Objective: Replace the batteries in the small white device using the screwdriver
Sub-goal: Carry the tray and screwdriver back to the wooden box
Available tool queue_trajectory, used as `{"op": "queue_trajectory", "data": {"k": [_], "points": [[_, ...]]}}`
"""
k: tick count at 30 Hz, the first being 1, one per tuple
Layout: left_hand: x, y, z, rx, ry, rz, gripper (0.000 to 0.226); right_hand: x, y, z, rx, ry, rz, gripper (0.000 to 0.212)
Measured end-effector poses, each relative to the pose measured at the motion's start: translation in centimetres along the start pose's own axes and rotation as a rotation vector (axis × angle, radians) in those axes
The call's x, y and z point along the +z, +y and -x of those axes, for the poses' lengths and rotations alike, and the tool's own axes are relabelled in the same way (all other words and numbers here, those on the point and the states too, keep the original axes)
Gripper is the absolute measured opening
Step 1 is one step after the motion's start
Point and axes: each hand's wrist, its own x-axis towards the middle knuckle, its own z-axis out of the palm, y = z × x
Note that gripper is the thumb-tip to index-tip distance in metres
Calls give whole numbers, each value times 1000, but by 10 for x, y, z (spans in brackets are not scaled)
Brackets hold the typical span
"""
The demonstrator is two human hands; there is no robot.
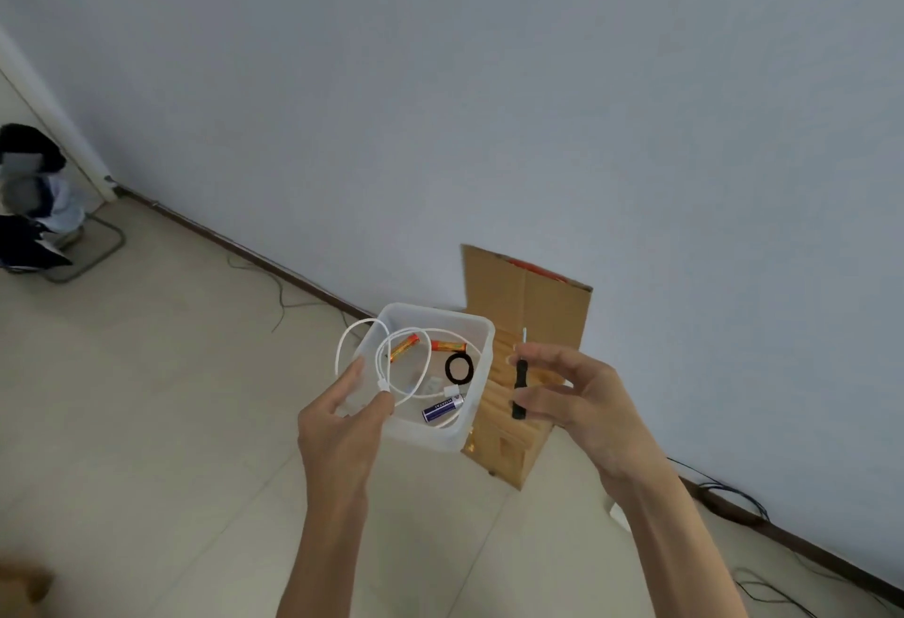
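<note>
Pinched by the left hand (342, 422), the white cable (376, 363) loops across the plastic container's (430, 436) open mouth over the batteries (405, 347), the black ring (446, 368) lies uncovered, and the right hand's (582, 402) screwdriver (519, 387) stands just beside.

My left hand (342, 417) grips the clear tub (440, 317) holding a white cable (337, 351), orange batteries (405, 347), a blue battery (442, 408) and a black ring (447, 368), while my right hand (582, 402) pinches the black screwdriver (519, 387) just beside it.

Looked like a bare room indoors, home or office. Showed a plain pale-blue painted wall (538, 104), glossy beige floor tiles (171, 397), a dark brown skirting board (822, 553), thin black cables (743, 502) trailing beside it.
</note>
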Motion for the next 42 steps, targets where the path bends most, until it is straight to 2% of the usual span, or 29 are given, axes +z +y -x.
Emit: {"op": "queue_trajectory", "data": {"k": [4,10,15,20,28,36,42], "points": [[30,-2,-77,-19,-51,-2,58,11,1,-72,19,27,27,40],[84,2,-214,16,-219,-36,59,42,18,-187,78,183,53,41],[124,0,-312,-16,-304,-113,59,69,48,-254,176,340,122,43],[164,-31,-378,-57,-366,-195,58,76,101,-311,283,455,225,46],[226,-167,-455,-130,-401,-365,67,54,249,-405,431,493,381,51],[266,-332,-489,-297,-339,-330,69,15,415,-474,527,496,510,53],[292,-415,-496,-327,-317,-343,70,-4,492,-494,536,454,613,55]]}}
